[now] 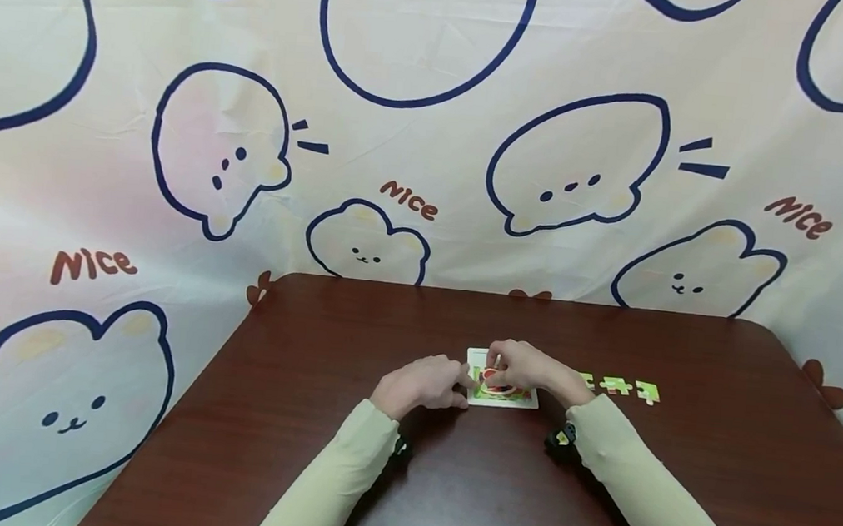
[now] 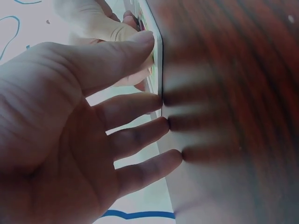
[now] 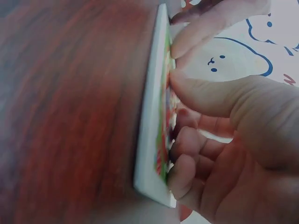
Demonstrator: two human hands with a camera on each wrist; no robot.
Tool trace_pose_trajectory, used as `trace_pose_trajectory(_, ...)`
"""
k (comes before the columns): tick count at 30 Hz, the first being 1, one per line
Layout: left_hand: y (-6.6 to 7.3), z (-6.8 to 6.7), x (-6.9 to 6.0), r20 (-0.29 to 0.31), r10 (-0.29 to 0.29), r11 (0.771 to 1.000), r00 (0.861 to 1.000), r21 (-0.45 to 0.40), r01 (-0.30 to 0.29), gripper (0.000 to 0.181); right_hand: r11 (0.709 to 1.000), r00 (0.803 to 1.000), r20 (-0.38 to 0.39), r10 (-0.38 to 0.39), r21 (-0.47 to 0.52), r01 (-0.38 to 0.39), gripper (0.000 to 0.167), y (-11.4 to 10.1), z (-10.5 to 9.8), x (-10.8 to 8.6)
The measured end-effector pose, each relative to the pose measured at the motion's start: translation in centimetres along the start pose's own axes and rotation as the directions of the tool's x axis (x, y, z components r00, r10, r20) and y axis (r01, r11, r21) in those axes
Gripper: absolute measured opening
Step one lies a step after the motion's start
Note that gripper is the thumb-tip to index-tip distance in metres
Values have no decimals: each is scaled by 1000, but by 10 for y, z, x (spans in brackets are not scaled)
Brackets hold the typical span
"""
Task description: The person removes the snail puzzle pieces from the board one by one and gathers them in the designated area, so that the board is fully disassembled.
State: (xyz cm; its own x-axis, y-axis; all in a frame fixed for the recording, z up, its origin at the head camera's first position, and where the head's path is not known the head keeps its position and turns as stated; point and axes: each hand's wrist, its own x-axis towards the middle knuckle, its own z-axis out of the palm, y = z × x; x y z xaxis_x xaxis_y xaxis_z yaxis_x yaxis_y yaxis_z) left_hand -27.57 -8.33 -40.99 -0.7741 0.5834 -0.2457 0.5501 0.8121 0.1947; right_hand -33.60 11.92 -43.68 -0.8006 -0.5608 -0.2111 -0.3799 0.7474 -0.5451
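A small puzzle board (image 1: 503,403) with a white rim and a green and red picture lies flat on the table. My left hand (image 1: 426,380) is at its left edge. In the left wrist view the thumb rests by the white rim, and several nearly straight fingers (image 2: 149,170) touch the tabletop beside it. Over the picture is my right hand (image 1: 521,365), its fingers bent. The right wrist view shows the thumb (image 3: 201,93) and curled fingertips against the picture's surface. Whether a loose piece is between them is hidden.
Right of the board, green puzzle pieces (image 1: 615,386) lie in a row, one partly behind the right wrist. The brown wooden table (image 1: 357,316) stands against a cloth backdrop (image 1: 416,154) printed with cartoon bears. A dark band (image 1: 561,436) is on the right wrist.
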Motion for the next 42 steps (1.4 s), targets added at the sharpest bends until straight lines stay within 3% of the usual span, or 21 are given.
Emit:
trace_pose_trajectory(7, 3, 0, -2, 32, 9, 1000, 999, 6, -9, 33, 1000, 1000, -1, 26, 17, -26, 20, 1, 3, 1)
trace_pose_trajectory(13, 5, 0, -3, 40, 7, 1000, 999, 6, -7, 31, 997, 1000, 1, 4, 72, -4, 22, -2, 2, 0)
trace_pose_trajectory(21, 5, -1, -1, 36, 36, 999, 999, 27, -37, 16, 997, 999, 7, -54, 57, 53, 24, -2, 1, -2)
trace_pose_trajectory(31, 5, -1, -1, 20, 39, 999, 999, 24, -39, 16, 991, 990, -43, -132, 32, 133, 19, -3, -3, -4)
trace_pose_trajectory(36, 4, -1, 1, 22, 31, 999, 999, 26, -31, 14, 988, 983, -103, -150, 20, 153, 20, -4, -9, -10)
trace_pose_trajectory(42, 4, 3, 3, -70, 36, 999, 997, 0, -36, 11, 991, 982, -139, -128, 9, 130, 19, 2, -20, -30)
